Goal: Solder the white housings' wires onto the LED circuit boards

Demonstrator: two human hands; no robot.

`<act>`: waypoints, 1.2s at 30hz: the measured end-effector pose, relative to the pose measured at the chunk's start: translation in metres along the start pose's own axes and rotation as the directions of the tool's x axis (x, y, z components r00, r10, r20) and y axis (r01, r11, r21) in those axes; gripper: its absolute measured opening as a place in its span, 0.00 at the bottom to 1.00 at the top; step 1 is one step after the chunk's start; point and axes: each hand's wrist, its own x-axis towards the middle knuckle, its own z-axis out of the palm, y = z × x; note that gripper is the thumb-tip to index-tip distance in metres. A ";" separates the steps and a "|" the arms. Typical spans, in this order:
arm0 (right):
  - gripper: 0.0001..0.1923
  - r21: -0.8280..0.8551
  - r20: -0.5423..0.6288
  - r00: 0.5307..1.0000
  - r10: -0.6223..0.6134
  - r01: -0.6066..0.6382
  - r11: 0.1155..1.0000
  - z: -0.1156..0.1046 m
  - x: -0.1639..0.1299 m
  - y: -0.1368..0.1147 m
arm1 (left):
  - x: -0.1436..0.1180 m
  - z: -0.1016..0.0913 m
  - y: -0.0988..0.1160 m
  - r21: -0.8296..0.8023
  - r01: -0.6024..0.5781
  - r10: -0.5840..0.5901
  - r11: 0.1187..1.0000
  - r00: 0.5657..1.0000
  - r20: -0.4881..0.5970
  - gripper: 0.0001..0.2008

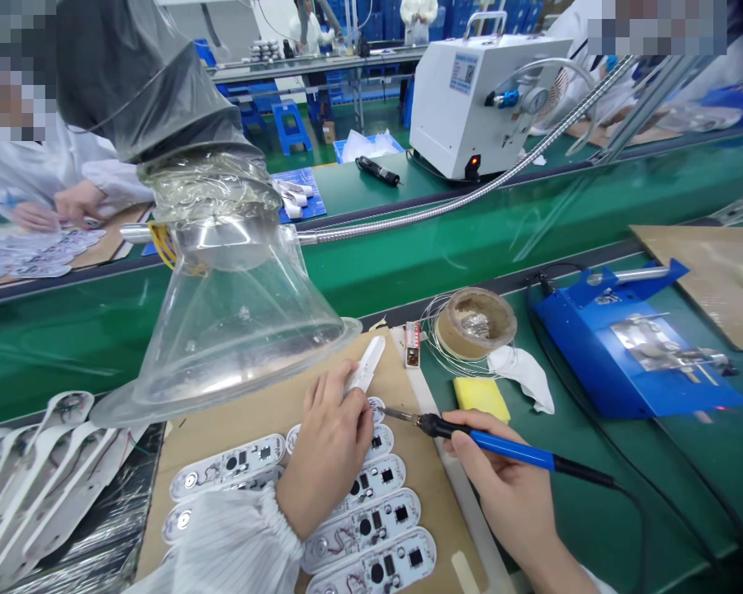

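Observation:
My right hand (pixel 511 491) grips a soldering iron (pixel 513 448) with a blue handle, its tip pointing left and reaching the end of a white-cased circuit board (pixel 376 410). My left hand (pixel 328 454) is closed, with curled fingers, round a slim white plastic piece (pixel 367 363) that sticks out beyond them. Beneath that hand and wrist lie rows of oblong white cases with circuit boards (pixel 371 528), on a brown cardboard sheet (pixel 223 437). The left hand and sleeve hide several of them.
A clear fume hood (pixel 241 313) hangs at left above the cardboard. White plastic shells (pixel 55 487) lie left. Rightward are a solder wire roll (pixel 475 322), yellow sponge (pixel 481 399) and blue iron stand (pixel 631 346). A white machine (pixel 470 107) and co-workers are across the bench.

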 end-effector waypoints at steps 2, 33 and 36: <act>0.07 -0.003 0.004 1.000 0.008 -0.008 1.000 0.000 0.000 -0.001 | 0.000 0.000 0.000 0.003 0.008 -0.008 1.000 1.000 0.002 0.08; 0.07 0.013 -0.038 0.998 0.043 -0.042 0.999 0.000 0.001 -0.011 | 0.002 -0.004 0.002 0.003 0.008 -0.008 1.000 1.000 0.002 0.08; 0.06 -0.001 -0.017 1.000 -0.006 0.006 1.000 -0.001 0.001 -0.006 | 0.002 -0.004 0.002 0.007 -0.001 0.001 1.000 1.000 -0.013 0.08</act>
